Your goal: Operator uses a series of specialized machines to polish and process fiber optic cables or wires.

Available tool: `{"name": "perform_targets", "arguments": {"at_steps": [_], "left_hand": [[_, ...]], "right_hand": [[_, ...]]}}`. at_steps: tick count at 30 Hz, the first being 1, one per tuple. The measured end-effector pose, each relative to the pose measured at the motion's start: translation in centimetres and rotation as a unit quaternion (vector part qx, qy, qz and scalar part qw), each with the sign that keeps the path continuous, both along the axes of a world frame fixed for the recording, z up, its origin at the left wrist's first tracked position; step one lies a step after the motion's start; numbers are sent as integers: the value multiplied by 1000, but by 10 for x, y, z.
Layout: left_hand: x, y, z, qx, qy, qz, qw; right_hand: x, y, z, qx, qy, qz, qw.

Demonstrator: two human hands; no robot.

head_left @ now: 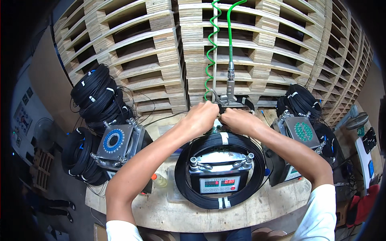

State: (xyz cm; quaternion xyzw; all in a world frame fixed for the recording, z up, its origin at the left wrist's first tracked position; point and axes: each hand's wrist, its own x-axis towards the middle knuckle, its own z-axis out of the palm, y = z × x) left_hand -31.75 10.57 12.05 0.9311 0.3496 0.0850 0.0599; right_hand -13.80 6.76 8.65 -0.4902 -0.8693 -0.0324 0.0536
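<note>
My left hand [203, 116] and my right hand [239, 120] meet at the far side of the middle machine, fingers closed and knuckles nearly touching. What they pinch is hidden behind the fingers. Below them a black cable coil [181, 176], bound with white tape, stands around the front of the middle machine [219, 165]. That machine has metal clamp knobs and a panel with lit red digits. Just beyond my hands hangs a metal air tool [230, 83] on a green hose [230, 36].
Similar machines stand at left [113, 141] with blue connectors and at right [302, 132] with green ones. Black cable coils are piled at far left [96, 96] and far right [299, 102]. A small bottle [161, 180] stands on the wooden table [161, 217]. Stacked pallets [136, 60] rise behind.
</note>
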Motion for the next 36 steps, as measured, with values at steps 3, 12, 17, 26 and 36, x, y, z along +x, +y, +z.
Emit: {"name": "perform_targets", "arguments": {"at_steps": [3, 12, 17, 26, 36], "left_hand": [[4, -5, 5, 28, 15, -5, 999], [19, -6, -1, 45, 31, -27, 998], [35, 2, -8, 55, 56, -40, 996], [47, 8, -13, 40, 141, -57, 988], [42, 14, -11, 9, 170, -2, 985]], "right_hand": [[-4, 1, 9, -25, -11, -4, 1000], [19, 5, -17, -86, 168, 11, 982], [22, -8, -13, -111, 212, -20, 971], [23, -9, -17, -48, 179, -14, 983], [28, -8, -13, -118, 251, -3, 961]]}}
